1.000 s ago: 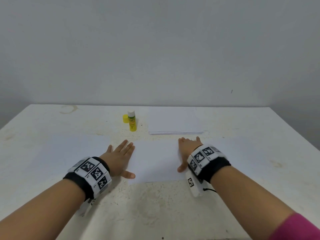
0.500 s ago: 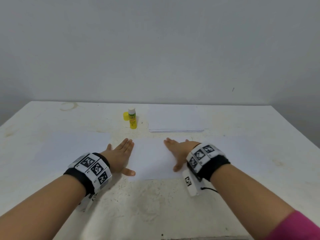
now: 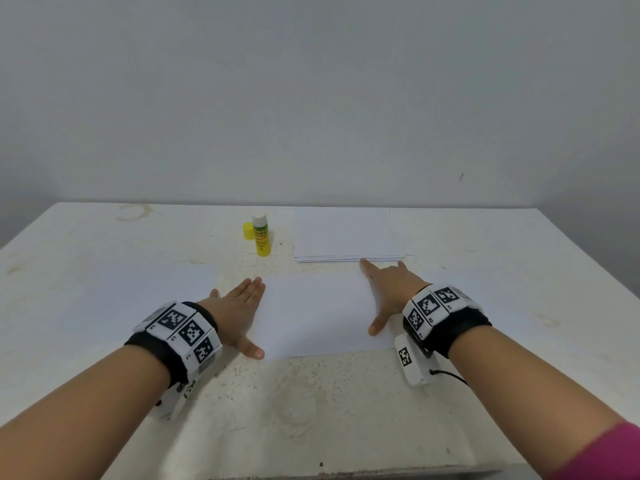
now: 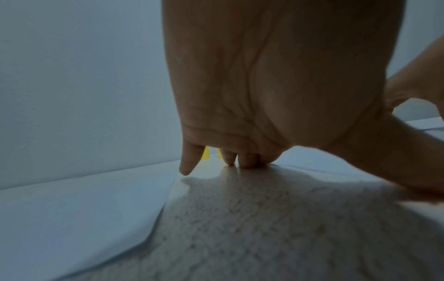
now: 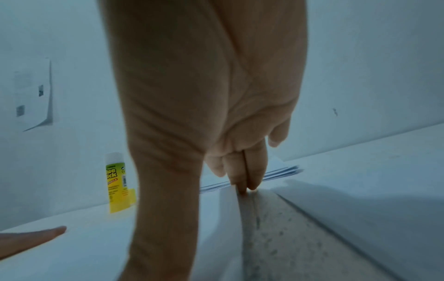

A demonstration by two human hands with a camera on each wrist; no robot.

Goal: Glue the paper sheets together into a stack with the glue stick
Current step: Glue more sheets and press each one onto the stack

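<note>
Stained white table (image 3: 104,244), plain grey wall (image 3: 311,98)

Upright plastic glue stick (image 3: 262,237): yellow body, green-and-white label, white top; round yellow cap (image 3: 247,231) at its 9 o'clock. Flat paper sheets (image 3: 320,315), stacked paper pile (image 3: 346,235): plain white, on a speckled off-white table (image 3: 311,403). Fabric wristbands (image 3: 180,336): black, with black-and-white checker tags; magenta sleeve (image 3: 602,455) at 5 o'clock.

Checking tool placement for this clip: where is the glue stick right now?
In the head view the glue stick stands upright at the table's far middle, just left of the paper stack, its yellow cap beside it, beyond both hands.
</note>
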